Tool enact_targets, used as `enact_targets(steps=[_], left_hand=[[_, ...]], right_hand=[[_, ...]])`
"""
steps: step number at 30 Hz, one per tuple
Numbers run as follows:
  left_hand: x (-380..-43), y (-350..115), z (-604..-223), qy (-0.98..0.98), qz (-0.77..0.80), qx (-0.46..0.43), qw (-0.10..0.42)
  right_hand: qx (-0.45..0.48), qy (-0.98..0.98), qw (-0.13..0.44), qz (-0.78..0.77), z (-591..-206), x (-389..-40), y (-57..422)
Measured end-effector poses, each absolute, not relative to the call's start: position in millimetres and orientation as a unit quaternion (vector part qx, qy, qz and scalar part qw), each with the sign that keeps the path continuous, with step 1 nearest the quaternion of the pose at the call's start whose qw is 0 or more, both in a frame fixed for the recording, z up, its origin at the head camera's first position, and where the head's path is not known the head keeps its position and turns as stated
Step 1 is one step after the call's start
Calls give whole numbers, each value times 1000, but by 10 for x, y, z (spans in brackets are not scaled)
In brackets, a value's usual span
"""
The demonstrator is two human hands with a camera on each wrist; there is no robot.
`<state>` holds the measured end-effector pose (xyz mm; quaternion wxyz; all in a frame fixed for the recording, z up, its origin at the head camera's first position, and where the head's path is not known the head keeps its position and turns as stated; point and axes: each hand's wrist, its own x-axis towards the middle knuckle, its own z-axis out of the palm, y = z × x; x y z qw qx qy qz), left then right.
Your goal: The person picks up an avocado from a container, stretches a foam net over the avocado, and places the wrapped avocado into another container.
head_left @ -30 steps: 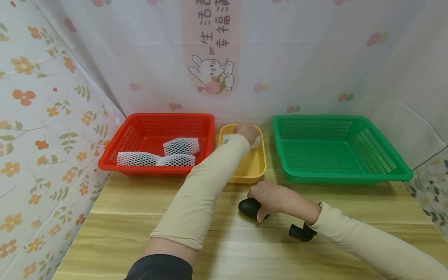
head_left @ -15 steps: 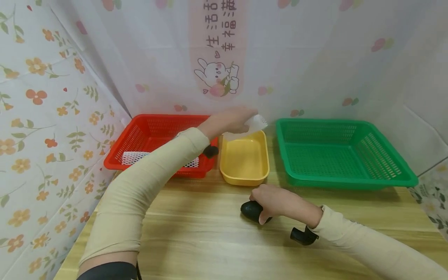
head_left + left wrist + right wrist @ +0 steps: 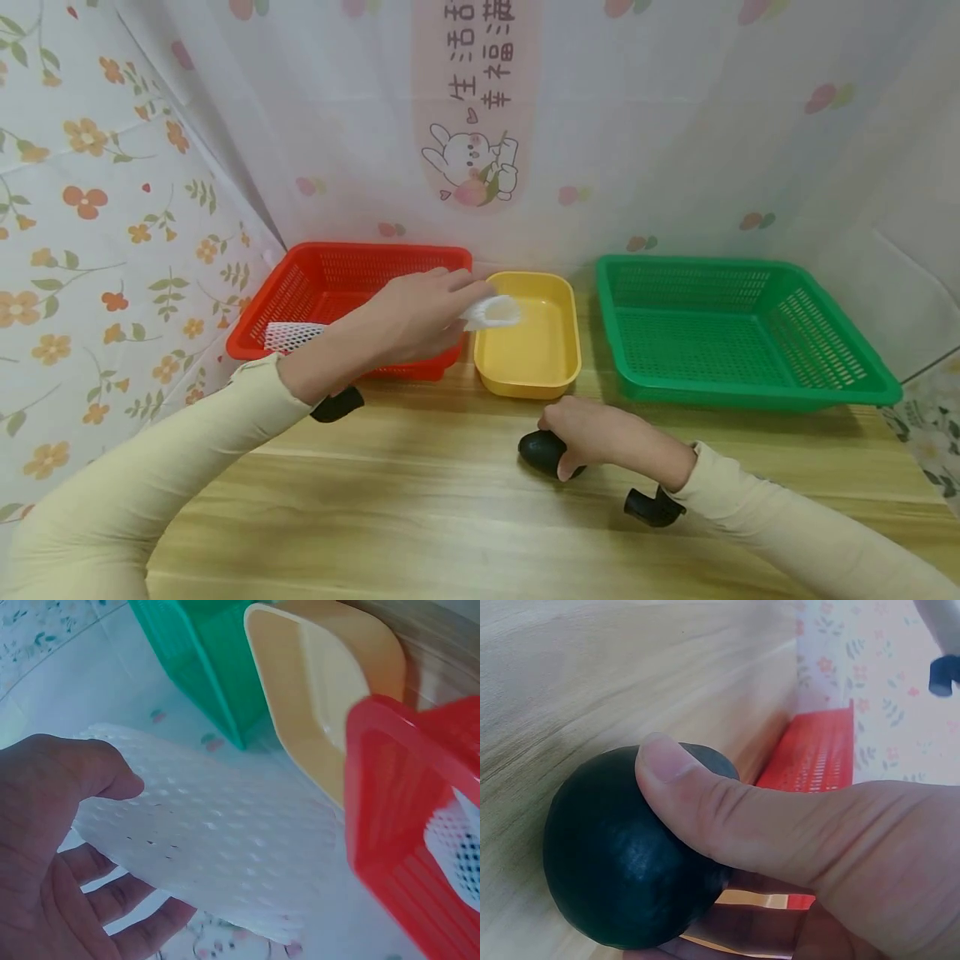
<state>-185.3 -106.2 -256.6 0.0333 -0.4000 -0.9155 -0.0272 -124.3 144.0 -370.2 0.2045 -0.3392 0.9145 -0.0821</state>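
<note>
My left hand [image 3: 416, 315] is raised in front of the red basket and the yellow tray. Between its thumb and fingers it pinches a white foam fruit net [image 3: 217, 832], a flattened sleeve with a bumpy mesh. In the head view the net's open end [image 3: 497, 312] points right, over the tray's left side. Lower down at the table's middle, my right hand [image 3: 603, 437] grips a dark green, smooth avocado [image 3: 542, 452]. The right wrist view shows the thumb lying across the avocado [image 3: 622, 855], with the other fingers partly hidden on its far side.
At the back left stands the red basket [image 3: 262, 312] with more white foam nets [image 3: 291, 335] in it, partly hidden by my left arm. The yellow tray [image 3: 528, 385] sits beside it, and a green basket [image 3: 757, 396] is at the back right. A patterned cloth [image 3: 645, 125] hangs behind.
My left hand has lifted the foam net out of the yellow tray and carried it left and nearer. My right hand stays on the avocado.
</note>
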Motion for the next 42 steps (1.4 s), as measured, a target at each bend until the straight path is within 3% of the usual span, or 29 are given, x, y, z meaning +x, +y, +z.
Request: enact_targets(steps=[9, 22, 25, 34, 42], left_hand=[[-1682, -1484, -2617, -922, -24, -383, 49], [-1733, -1496, -2744, -914, -38, -400, 57], [-1749, -1480, -2749, -912, -36, -405, 62], [-1791, -1394, -2732, -910, -43, -407, 63], [-1777, -1219, -2701, -907, -58, -412, 58]], right_hand=[[-330, 910, 234, -89, -3678, -1266, 1452], [-316, 909, 255, -98, -3545, -1296, 1472], [-339, 911, 200, -122, -3397, -1310, 1492], [-384, 874, -79, -288, -3043, -1398, 1368], [-425, 813, -165, -361, -3075, -1489, 1240]])
